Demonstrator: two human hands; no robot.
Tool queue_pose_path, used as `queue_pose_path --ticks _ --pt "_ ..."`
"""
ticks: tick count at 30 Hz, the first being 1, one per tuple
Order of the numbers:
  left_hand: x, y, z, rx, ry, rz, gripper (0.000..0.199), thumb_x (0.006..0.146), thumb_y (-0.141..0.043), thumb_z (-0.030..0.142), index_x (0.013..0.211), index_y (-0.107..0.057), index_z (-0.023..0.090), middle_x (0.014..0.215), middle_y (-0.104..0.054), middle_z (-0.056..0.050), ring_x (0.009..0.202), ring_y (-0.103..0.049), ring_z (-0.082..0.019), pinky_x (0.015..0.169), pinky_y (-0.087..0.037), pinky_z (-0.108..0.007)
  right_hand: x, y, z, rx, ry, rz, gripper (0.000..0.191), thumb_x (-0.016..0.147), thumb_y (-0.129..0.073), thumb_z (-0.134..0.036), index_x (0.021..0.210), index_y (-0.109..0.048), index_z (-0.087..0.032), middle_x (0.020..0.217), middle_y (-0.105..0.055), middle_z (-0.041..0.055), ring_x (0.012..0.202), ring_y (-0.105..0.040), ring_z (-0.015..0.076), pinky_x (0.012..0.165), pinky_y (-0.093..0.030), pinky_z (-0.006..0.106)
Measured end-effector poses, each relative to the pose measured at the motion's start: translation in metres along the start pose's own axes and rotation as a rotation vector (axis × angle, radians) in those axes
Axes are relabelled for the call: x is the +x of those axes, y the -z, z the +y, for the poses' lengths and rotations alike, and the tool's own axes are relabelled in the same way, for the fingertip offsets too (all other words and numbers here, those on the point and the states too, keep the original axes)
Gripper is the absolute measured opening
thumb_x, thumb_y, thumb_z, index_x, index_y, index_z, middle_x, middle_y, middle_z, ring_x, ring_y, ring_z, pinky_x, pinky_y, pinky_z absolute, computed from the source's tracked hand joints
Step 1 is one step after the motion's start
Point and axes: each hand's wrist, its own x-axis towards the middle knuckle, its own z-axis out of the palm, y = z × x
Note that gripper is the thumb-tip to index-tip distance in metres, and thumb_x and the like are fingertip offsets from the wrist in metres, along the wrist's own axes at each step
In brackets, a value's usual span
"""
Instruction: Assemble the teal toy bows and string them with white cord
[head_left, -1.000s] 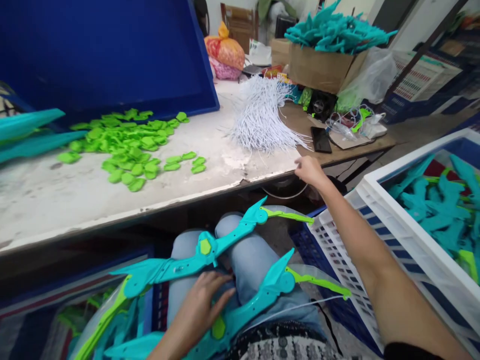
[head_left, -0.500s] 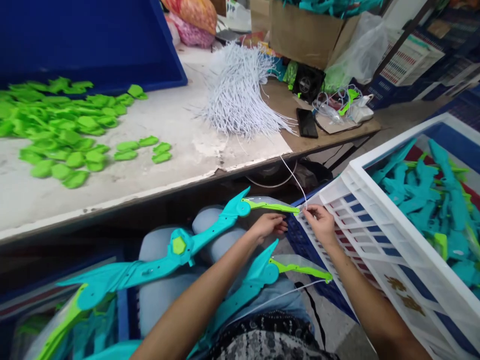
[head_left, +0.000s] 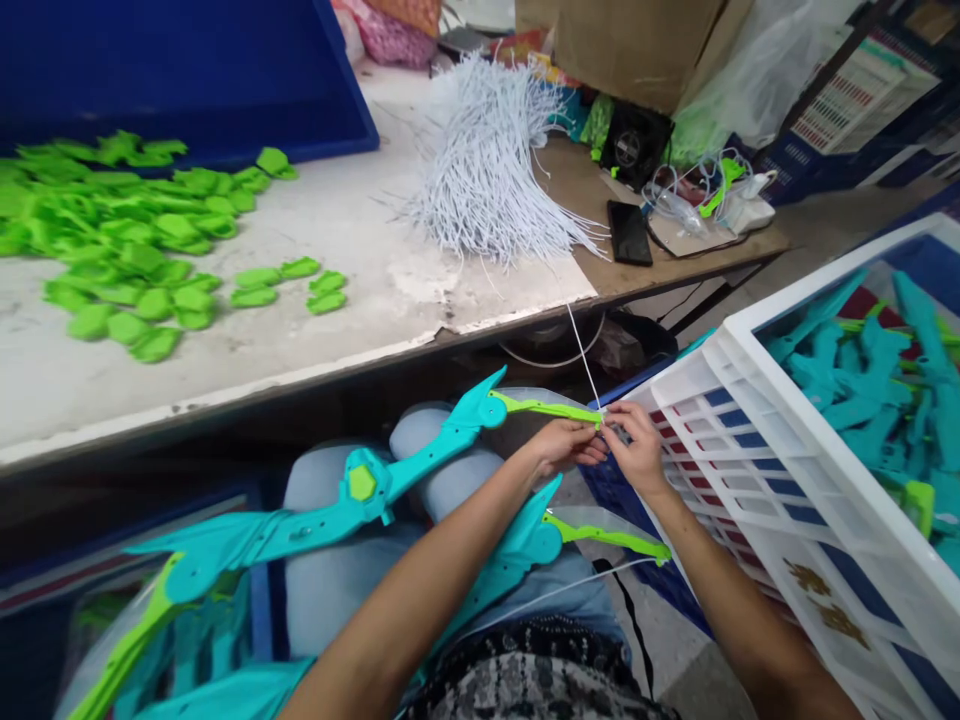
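Note:
A turquoise toy bow (head_left: 420, 468) with lime-green ends lies across my knees. At its right green tip (head_left: 581, 411) both my hands meet. My left hand (head_left: 568, 446) is closed with its fingertips pinched at the tip. My right hand (head_left: 634, 445) pinches a white string (head_left: 583, 350), which runs up from the tip toward the table edge. Closer to my body rests a second toy bow (head_left: 517, 545), a white string stretched from its green tip.
A bundle of white strings (head_left: 487, 165) and many lime-green pieces (head_left: 150, 235) lie on the table (head_left: 375, 250). A white basket (head_left: 739, 440) of turquoise parts stands at right. Also on the table are a blue tray (head_left: 187, 80) and a phone (head_left: 628, 233).
My left hand has moved right to the bow's tip and now meets my right hand there. The string is pulled straighter. The view has shifted slightly.

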Motion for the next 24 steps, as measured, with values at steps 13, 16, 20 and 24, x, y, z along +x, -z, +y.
queue_pose_path --ticks 13,16,20,24 --pt "-0.201 0.089 0.015 -0.162 -0.457 0.434 0.012 0.066 -0.064 0.028 0.059 -0.061 0.019 0.100 -0.073 -0.006 0.105 -0.062 -0.029 0.086 -0.053 -0.042 -0.011 -0.001 0.010 -0.013 -0.057 -0.171 0.064 0.089 -0.056 -0.034 0.145 -0.028 -0.020 0.104 -0.068 0.0092 0.094 -0.064 0.0210 0.087 -0.052 0.038" --pt "-0.288 0.113 0.016 -0.474 -0.661 0.791 0.019 0.069 -0.053 0.018 0.050 -0.051 0.021 0.063 -0.068 0.005 0.078 -0.064 -0.018 0.086 -0.054 -0.040 -0.009 0.000 0.009 -0.044 -0.058 -0.185 0.071 0.089 -0.055 -0.036 0.148 -0.021 -0.018 0.104 -0.068 0.0090 0.090 -0.064 0.0205 0.086 -0.052 0.038" --pt "-0.353 0.111 -0.005 -0.677 -0.923 1.013 0.031 0.079 -0.044 0.017 0.048 -0.045 0.021 0.043 -0.050 0.009 0.050 -0.048 -0.006 0.076 -0.055 -0.028 -0.007 0.002 0.016 -0.099 -0.040 -0.214 0.070 0.088 -0.053 -0.042 0.148 -0.025 -0.017 0.101 -0.069 0.0090 0.076 -0.063 0.0200 0.076 -0.053 0.036" --pt "-0.349 0.095 -0.037 -0.550 -0.947 1.042 0.024 0.057 -0.080 0.033 0.055 -0.060 0.021 0.053 -0.060 0.006 0.061 -0.061 -0.013 0.072 -0.056 -0.031 0.012 -0.003 0.003 -0.225 0.140 -0.198 0.047 0.089 -0.048 -0.047 0.125 -0.056 -0.018 0.096 -0.068 0.0118 0.088 -0.061 0.0270 0.082 -0.050 0.043"
